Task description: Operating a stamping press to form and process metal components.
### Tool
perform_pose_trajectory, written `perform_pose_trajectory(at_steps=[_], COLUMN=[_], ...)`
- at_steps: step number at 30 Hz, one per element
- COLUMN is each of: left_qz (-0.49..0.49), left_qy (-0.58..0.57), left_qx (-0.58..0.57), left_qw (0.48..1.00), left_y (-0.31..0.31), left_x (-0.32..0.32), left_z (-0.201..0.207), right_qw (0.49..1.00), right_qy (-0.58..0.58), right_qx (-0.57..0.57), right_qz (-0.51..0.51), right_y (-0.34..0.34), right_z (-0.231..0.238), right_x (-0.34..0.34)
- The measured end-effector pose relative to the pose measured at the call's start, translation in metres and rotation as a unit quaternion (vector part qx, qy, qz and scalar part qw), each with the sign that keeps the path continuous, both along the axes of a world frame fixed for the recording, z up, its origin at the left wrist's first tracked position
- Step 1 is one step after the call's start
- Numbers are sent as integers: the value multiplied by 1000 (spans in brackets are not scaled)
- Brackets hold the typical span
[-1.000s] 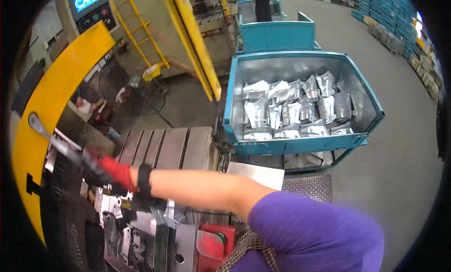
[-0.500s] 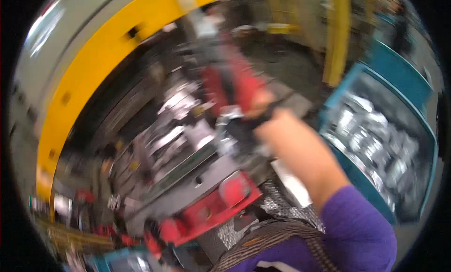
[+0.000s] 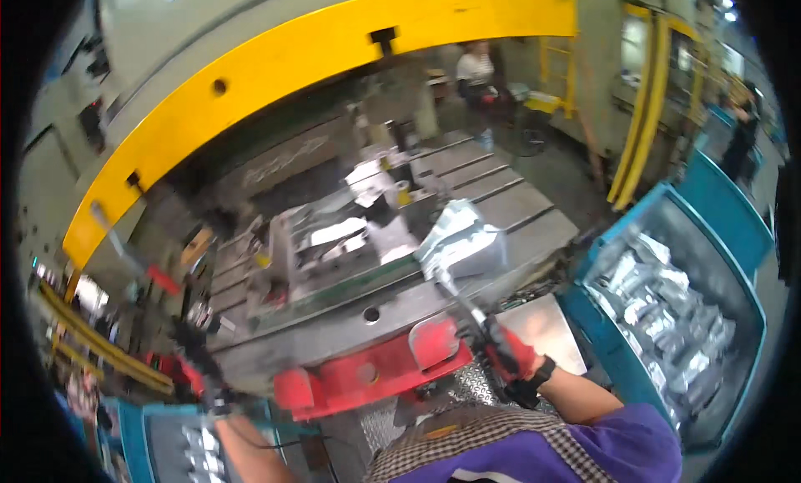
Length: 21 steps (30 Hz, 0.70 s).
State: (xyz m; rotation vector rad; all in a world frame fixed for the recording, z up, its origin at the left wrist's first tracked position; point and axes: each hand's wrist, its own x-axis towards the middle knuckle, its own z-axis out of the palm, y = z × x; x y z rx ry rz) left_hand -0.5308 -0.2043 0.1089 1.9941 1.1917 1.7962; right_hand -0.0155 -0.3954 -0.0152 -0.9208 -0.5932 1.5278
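Note:
My right hand (image 3: pixel 511 354), in a red and black glove, is closed round the dark handle of a long metal tool (image 3: pixel 455 291). The tool's far end meets the near edge of a shiny formed sheet-metal part (image 3: pixel 471 243); whether it clamps the part cannot be made out. That part lies at the right of the die (image 3: pixel 342 287) on the slotted press bed (image 3: pixel 517 203). At the lower left, my left hand (image 3: pixel 198 370), also gloved, is raised beside the press; its fingers are blurred. Above it is a grey rod with a red grip (image 3: pixel 160 277), apparently apart from the hand.
A red bracket (image 3: pixel 367 379) runs along the bed's front edge. At right stands a teal bin (image 3: pixel 596 270) of shiny metal parts, with another teal bin (image 3: pixel 133 437) at lower left. A yellow beam (image 3: pixel 292 62) arches overhead. One person (image 3: pixel 476 70) stands beyond the press.
My right arm has drawn back from over the die toward my body. The formed part now lies on the bed's right side. My left hand and forearm show more fully at lower left. The view has turned.

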Motion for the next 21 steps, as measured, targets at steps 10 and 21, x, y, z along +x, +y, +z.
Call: perform_pose_trajectory(at_steps=[10,21], left_qz=[44,109], left_qy=[181,335], left_qx=[135,294], left_qw=[973,889], left_y=[83,131], left_x=[-16,-46], left_z=[55,87], right_qw=[996,950], right_qy=[-34,-256], right_qx=[-29,-85], right_qz=[-80,-156], right_y=[-27,-4], right_z=[-60,-94], right_x=[-33,-52])
